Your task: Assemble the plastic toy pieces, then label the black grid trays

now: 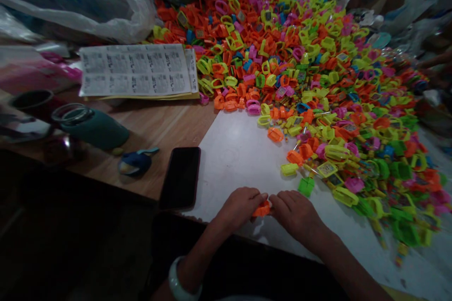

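A small orange plastic toy piece is held near the front edge of the white sheet. It resembles the watch-shaped pieces in the heap, but fingers cover much of it. My left hand is closed around its left side, thumb on top. From the other side my right hand pinches its right end; these fingertips are partly hidden. A green plastic piece lies just beyond my right hand. The big heap of bright plastic toy watches spreads over the table behind and to the right.
A black phone lies left of my hands. Further left are a small blue object, a teal glass jar and a dark cup. Printed label sheets stand behind them. A clear plastic bag fills the back left.
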Available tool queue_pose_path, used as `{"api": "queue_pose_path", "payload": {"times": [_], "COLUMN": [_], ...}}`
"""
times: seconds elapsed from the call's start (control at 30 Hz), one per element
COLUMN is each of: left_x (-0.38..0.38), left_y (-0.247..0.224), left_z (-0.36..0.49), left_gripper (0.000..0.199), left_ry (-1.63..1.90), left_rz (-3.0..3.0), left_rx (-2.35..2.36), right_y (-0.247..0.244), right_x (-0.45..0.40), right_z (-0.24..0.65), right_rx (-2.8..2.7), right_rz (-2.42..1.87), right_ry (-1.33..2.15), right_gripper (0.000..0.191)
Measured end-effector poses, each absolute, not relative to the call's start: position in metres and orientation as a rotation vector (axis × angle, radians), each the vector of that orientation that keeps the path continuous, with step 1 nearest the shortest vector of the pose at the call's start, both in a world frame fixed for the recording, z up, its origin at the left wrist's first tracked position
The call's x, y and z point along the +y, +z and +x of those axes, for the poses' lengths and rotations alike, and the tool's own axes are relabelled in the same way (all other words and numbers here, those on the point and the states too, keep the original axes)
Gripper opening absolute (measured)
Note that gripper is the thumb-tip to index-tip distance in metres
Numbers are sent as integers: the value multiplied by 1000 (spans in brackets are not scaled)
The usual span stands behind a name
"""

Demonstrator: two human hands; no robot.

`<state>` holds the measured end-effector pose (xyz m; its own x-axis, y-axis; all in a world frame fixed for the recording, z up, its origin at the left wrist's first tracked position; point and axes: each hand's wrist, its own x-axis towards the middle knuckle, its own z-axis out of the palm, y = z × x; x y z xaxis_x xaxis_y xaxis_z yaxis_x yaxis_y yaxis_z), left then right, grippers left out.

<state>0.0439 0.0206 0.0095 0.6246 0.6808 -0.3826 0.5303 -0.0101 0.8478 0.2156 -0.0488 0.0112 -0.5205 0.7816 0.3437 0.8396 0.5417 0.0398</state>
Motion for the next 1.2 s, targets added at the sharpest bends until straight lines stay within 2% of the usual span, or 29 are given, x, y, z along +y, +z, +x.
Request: {"api": "queue_pose_path", "payload": {"times": [0.17,0.37,0.5,0.57,0.67,0.73,0.87,1.03,1.13,1.2], "left_x": [15,13,16,21,31,37,37,33,38,43], "left_y": [6,7,13,15,14,12,7,4,10,14], "left_z": [43,45,43,37,27,25,39,47,38,32], "left_gripper": [38,38,48,52,47,43,37,36,42,50], "left_ry": [207,149,184,291,476,537,546,631,761,738], "left_rz": [1391,1465,1345,1290,1336,1367,1395,1345,1183,1035], "left_rx": [988,1006,956,971,1084,1147,1152,1155,1200,1131], "right_y": [16,12,23,38,62,70,53,26,26,27], "right_x": [-50,-49,-46,-46,-42,-27,37,96,82,59], "right_z": [216,215,242,272,314,321,285,242,229,220], "right_rx": [-2556,-2611,-2538,-2349,-1790,-1535,-1760,-2004,-2247,-2461], "right_rz": [-1266,-1253,-1419,-1612,-2008,-2152,-2202,-2177,-1998,-1710], "right_ry": [-298,-168,-105,-311,-837,-942,-388,-261,-173,-125], "right_gripper": [14,15,13,16,30,35,28,20,21,22]}}
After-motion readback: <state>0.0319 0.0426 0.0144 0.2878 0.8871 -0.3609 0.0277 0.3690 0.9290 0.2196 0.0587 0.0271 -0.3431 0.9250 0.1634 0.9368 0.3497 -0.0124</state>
